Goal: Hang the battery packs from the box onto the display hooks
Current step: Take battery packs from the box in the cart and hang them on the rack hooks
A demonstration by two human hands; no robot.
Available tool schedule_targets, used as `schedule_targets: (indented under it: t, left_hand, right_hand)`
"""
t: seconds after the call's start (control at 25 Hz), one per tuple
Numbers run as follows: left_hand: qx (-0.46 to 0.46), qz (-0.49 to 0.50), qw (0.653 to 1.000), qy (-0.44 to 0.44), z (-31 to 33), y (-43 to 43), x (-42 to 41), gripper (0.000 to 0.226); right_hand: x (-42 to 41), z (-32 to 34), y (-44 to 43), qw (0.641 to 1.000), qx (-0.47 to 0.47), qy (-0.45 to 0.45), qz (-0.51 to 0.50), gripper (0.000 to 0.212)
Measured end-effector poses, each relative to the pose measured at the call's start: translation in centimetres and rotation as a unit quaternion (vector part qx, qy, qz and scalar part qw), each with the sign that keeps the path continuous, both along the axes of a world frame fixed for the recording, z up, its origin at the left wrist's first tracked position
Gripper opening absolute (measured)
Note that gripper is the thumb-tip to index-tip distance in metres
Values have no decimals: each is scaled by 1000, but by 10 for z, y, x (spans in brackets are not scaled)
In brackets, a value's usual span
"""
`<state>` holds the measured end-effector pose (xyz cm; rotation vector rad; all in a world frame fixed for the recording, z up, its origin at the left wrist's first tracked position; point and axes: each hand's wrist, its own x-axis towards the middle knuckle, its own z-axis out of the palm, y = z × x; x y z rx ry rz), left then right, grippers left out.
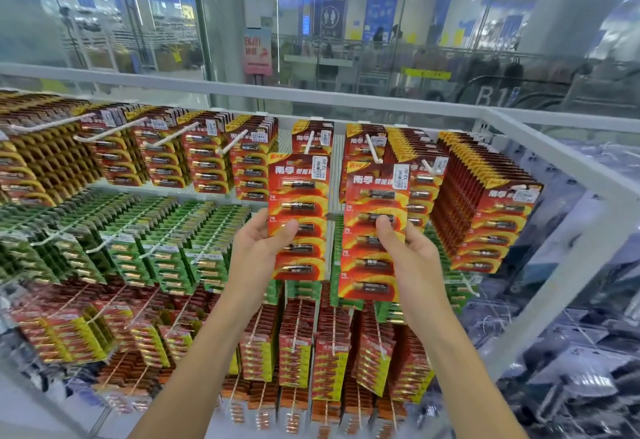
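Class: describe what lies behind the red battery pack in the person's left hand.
Behind the pack gripped by the left hand, a white hook holds hanging red packs, seen above its top edge; green packs show below. The hung packs' lower parts are covered.

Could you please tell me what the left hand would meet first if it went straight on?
Likely the top-row hook and its hanging pack, just behind the held pack in the left hand; depth is unclear.

head view looks down, near display hooks [375, 153].
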<state>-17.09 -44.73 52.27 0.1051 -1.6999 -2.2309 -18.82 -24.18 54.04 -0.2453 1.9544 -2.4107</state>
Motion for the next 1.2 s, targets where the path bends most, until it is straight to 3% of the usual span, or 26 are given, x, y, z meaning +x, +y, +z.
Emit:
schedule_targets:
  t: [0.44, 0.6, 0.8, 0.92, 0.96, 1.12, 1.2]
  left_hand:
    - [-38, -18, 999, 8, 5, -24, -31, 24]
    - [-48, -27, 998, 7, -3, -26, -29, 26]
    - [-49, -15, 999, -6, -8, -26, -35, 28]
    - [-49, -3, 999, -9, -7, -21, -50, 28]
    - [-54, 0, 998, -8, -8, -20, -57, 28]
    - [-58, 3, 998, -17, -13, -22, -90, 32]
    - [-54, 10, 998, -24, -17, -24, -106, 35]
  right_hand:
    - [-34, -5, -7, 999, -19, -6, -30, 37]
    - [-36, -8, -11, 999, -3, -15, -37, 54]
    - [-40, -3, -14, 999, 0, -19, -44, 31]
    - [-48, -3, -20, 998, 7, -29, -50, 32]
    - [-53, -4, -23, 998, 12, -32, -54, 39]
    - [-84, -17, -39, 994, 24, -47, -97, 108]
    - [-91, -10, -48, 992, 16, -63, -107, 108]
